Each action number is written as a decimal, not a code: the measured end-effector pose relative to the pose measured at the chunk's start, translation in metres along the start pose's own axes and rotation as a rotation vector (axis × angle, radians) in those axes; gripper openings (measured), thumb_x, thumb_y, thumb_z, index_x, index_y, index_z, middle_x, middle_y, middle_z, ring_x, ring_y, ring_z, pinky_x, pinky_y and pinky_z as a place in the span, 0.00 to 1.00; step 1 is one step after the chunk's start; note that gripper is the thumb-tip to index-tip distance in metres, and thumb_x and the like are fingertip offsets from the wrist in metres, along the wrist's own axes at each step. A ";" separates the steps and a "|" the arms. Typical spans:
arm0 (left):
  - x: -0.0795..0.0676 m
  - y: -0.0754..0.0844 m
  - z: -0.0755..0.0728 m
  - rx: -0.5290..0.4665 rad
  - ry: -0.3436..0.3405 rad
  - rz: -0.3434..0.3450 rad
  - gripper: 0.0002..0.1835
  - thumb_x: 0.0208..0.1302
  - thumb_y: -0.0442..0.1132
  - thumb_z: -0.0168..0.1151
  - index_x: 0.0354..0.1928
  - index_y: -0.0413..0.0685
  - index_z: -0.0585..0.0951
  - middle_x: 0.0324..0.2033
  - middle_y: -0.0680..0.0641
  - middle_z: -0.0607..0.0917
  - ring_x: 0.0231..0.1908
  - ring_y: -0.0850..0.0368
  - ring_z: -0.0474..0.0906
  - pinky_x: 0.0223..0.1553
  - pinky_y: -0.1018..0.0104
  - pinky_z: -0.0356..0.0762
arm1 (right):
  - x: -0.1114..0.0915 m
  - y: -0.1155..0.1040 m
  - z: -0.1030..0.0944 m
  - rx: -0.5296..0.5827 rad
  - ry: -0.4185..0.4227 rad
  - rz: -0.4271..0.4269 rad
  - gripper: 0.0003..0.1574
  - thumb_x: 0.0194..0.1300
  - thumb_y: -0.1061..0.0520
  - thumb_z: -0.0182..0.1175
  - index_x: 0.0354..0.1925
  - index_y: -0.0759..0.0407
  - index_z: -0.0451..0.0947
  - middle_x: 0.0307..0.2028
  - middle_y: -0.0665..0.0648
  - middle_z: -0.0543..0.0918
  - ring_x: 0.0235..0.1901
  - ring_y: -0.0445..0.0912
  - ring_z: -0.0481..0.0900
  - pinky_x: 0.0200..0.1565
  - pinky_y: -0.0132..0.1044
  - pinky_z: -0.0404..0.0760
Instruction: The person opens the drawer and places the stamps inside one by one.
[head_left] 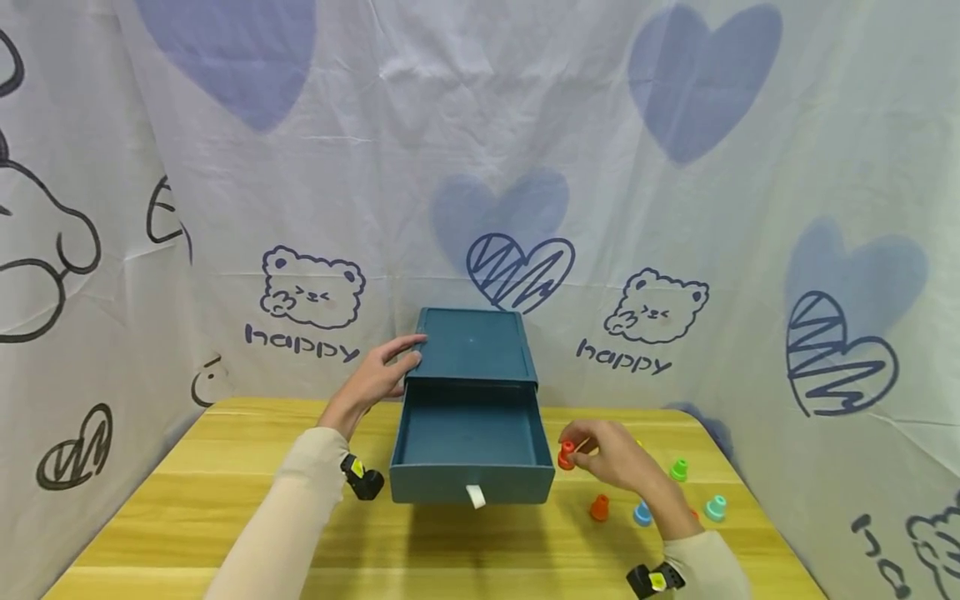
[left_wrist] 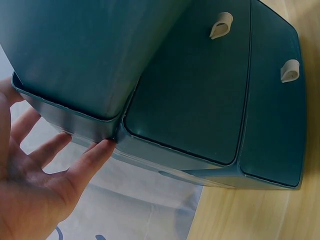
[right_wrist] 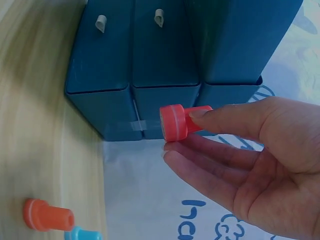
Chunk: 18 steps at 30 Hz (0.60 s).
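Observation:
A dark teal drawer cabinet (head_left: 472,343) stands on the table with its top drawer (head_left: 472,483) pulled out; the drawer's inside shows bare. My left hand (head_left: 382,372) rests against the cabinet's upper left side, fingers spread along its edge, as the left wrist view shows (left_wrist: 50,170). My right hand (head_left: 611,454) pinches a red peg-shaped piece (right_wrist: 174,123) with a wide round base between thumb and fingers. It holds the piece just right of the open drawer, above the table.
On the table (head_left: 225,483) to the right stand an orange piece (head_left: 599,507), a blue piece (head_left: 642,513), a green piece (head_left: 678,470) and a turquoise piece (head_left: 716,508). Two lower drawers with pale pull tabs (left_wrist: 290,71) are closed. A printed white curtain (head_left: 480,125) hangs behind.

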<state>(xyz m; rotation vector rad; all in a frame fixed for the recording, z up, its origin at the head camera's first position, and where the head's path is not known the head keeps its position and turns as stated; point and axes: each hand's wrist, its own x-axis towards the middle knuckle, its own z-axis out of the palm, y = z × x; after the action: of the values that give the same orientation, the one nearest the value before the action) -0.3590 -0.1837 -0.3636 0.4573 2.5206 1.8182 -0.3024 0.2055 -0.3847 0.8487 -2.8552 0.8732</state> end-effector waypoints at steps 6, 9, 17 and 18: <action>-0.001 0.000 0.001 -0.003 0.000 0.000 0.28 0.80 0.51 0.52 0.78 0.57 0.67 0.82 0.44 0.56 0.77 0.35 0.59 0.67 0.29 0.69 | 0.001 -0.003 -0.008 -0.004 -0.001 0.004 0.12 0.65 0.69 0.66 0.46 0.62 0.84 0.40 0.56 0.89 0.39 0.47 0.86 0.39 0.35 0.88; 0.000 0.001 0.001 -0.005 0.001 -0.003 0.28 0.80 0.50 0.52 0.77 0.57 0.67 0.82 0.44 0.56 0.77 0.35 0.59 0.67 0.29 0.69 | 0.001 -0.005 -0.014 -0.005 0.001 -0.007 0.11 0.66 0.68 0.65 0.46 0.61 0.84 0.41 0.56 0.89 0.40 0.48 0.87 0.41 0.37 0.89; 0.001 0.002 0.002 0.012 -0.006 0.005 0.28 0.80 0.50 0.51 0.78 0.55 0.66 0.82 0.42 0.55 0.77 0.34 0.59 0.67 0.29 0.69 | 0.000 -0.012 -0.032 -0.018 0.001 -0.019 0.10 0.67 0.67 0.66 0.46 0.61 0.84 0.40 0.55 0.89 0.39 0.47 0.87 0.43 0.40 0.89; 0.001 0.002 0.002 0.014 -0.006 0.007 0.28 0.81 0.50 0.51 0.78 0.55 0.66 0.82 0.42 0.55 0.77 0.34 0.58 0.67 0.29 0.69 | 0.000 -0.013 -0.034 -0.019 0.002 -0.020 0.09 0.67 0.67 0.66 0.46 0.61 0.84 0.39 0.55 0.89 0.39 0.46 0.87 0.43 0.39 0.89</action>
<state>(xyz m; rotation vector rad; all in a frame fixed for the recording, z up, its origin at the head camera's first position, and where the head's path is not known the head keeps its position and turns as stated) -0.3596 -0.1814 -0.3622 0.4726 2.5322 1.7999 -0.2995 0.2144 -0.3497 0.8727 -2.8438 0.8423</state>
